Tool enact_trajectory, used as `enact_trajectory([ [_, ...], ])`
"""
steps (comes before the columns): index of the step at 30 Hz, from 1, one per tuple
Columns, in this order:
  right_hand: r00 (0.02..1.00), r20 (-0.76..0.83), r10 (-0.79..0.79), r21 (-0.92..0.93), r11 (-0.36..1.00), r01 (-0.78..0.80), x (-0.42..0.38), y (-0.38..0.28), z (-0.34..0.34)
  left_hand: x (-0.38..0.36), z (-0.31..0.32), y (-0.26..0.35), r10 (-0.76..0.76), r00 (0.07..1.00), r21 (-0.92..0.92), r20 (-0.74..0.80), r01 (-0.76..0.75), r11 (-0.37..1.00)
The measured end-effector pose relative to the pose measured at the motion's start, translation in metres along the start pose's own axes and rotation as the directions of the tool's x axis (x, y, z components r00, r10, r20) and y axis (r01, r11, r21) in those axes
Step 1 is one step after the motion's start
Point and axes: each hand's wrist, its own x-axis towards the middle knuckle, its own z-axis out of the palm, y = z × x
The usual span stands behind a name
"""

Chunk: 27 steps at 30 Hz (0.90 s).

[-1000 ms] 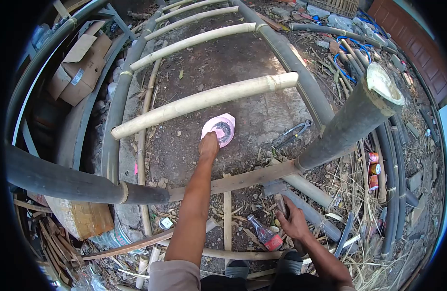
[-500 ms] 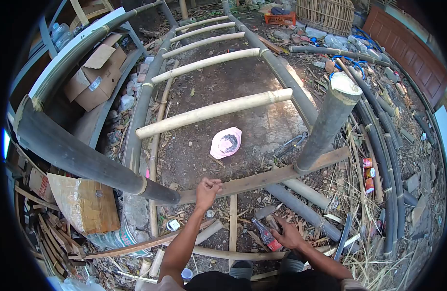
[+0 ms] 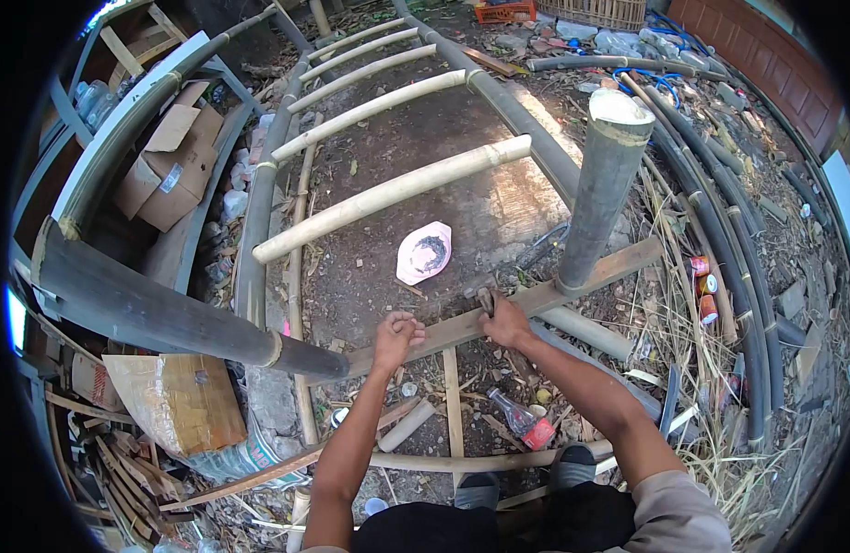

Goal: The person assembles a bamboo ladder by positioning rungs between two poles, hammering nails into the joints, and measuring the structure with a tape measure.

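My left hand (image 3: 397, 339) is over the near wooden plank (image 3: 462, 332), its fingers curled together. Whatever they pinch, if anything, is too small to make out. My right hand (image 3: 505, 323) is closed round the short handle of a hammer (image 3: 481, 288), its grey head pointing away from me above the plank. Between two thick dark bamboo posts, the left post (image 3: 185, 313) and the right post (image 3: 602, 184), runs this plank. Just beyond it, a pink dish (image 3: 425, 252) with a dark heap of small bits lies on the soil.
Pale bamboo rungs (image 3: 397, 196) cross the frame ahead. A bottle with a red label (image 3: 522, 419) lies near my feet. Cut bamboo poles (image 3: 720, 249) and red cans (image 3: 707, 295) are at the right. Cardboard boxes (image 3: 181, 401) stand at the left.
My right hand has lifted the hammer from beside the bottle, moving it forward to the plank. My left hand stays over the plank, its fingers more curled. The view has shifted slightly.
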Motion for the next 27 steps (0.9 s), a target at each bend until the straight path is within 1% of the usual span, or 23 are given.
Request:
enact_trajectory([
  [2, 0.997, -0.026, 0.068, -0.003, 0.998, -0.068, 0.037, -0.007, -0.004, 0.024, 0.009, 0.014, 0.018, 0.999, 0.114, -0.032, -0.014, 0.993],
  [3, 0.994, -0.047, 0.099, 0.015, 0.995, -0.099, 0.057, -0.005, -0.002, 0.037, 0.013, 0.015, 0.03, 0.999, 0.133, -0.042, -0.024, 0.991],
  [5, 0.991, -0.07, 0.113, 0.0, 0.994, -0.113, 0.08, -0.01, -0.01, 0.063, 0.019, 0.015, 0.056, 0.997, 0.17, -0.055, -0.046, 0.984],
  [8, 0.987, -0.144, 0.077, 0.107, 0.992, -0.062, 0.109, 0.002, -0.009, 0.09, 0.032, 0.02, 0.049, 0.995, 0.303, -0.083, -0.022, 0.953],
  [9, 0.984, -0.154, 0.086, 0.149, 0.987, -0.063, 0.111, 0.006, -0.009, 0.1, 0.035, 0.021, 0.055, 0.993, 0.368, -0.108, -0.011, 0.93],
  [12, 0.991, -0.121, 0.061, 0.124, 0.991, -0.046, 0.12, 0.026, 0.0, 0.127, 0.037, 0.023, 0.081, 0.982, 0.553, -0.173, 0.029, 0.833],
  [13, 0.989, -0.139, 0.042, 0.096, 0.995, -0.029, 0.12, 0.034, 0.006, 0.136, 0.037, 0.023, 0.081, 0.977, 0.592, -0.196, 0.053, 0.804],
  [15, 0.985, -0.17, -0.001, 0.031, 1.0, 0.007, 0.1, 0.037, 0.008, 0.152, 0.038, 0.02, 0.114, 0.968, 0.661, -0.222, 0.063, 0.747],
  [18, 0.989, -0.147, -0.02, 0.018, 1.0, 0.023, 0.067, 0.025, -0.007, 0.169, 0.041, 0.019, 0.18, 0.952, 0.719, -0.249, 0.057, 0.692],
  [20, 0.932, -0.3, -0.205, -0.059, 0.979, 0.196, 0.044, 0.032, -0.003, 0.174, 0.042, 0.017, 0.226, 0.939, 0.748, -0.261, 0.049, 0.662],
  [21, 0.882, -0.367, -0.294, -0.106, 0.956, 0.274, 0.029, 0.037, 0.001, 0.176, 0.042, 0.015, 0.224, 0.937, 0.749, -0.268, 0.056, 0.66],
  [23, 0.866, -0.361, -0.347, -0.062, 0.935, 0.349, -0.017, 0.032, -0.008, 0.182, 0.043, 0.012, 0.225, 0.934, 0.749, -0.279, 0.065, 0.66],
  [25, 0.852, -0.346, -0.393, -0.002, 0.908, 0.418, -0.063, 0.033, -0.015, 0.185, 0.048, 0.01, 0.206, 0.938, 0.718, -0.279, 0.062, 0.693],
  [26, 0.873, -0.317, -0.372, 0.011, 0.918, 0.396, -0.088, 0.037, -0.017, 0.183, 0.047, 0.008, 0.195, 0.935, 0.7, -0.295, 0.072, 0.71],
  [27, 0.889, -0.28, -0.363, 0.029, 0.922, 0.386, -0.109, 0.041, -0.015, 0.179, 0.047, 0.008, 0.224, 0.928, 0.712, -0.298, 0.059, 0.7],
])
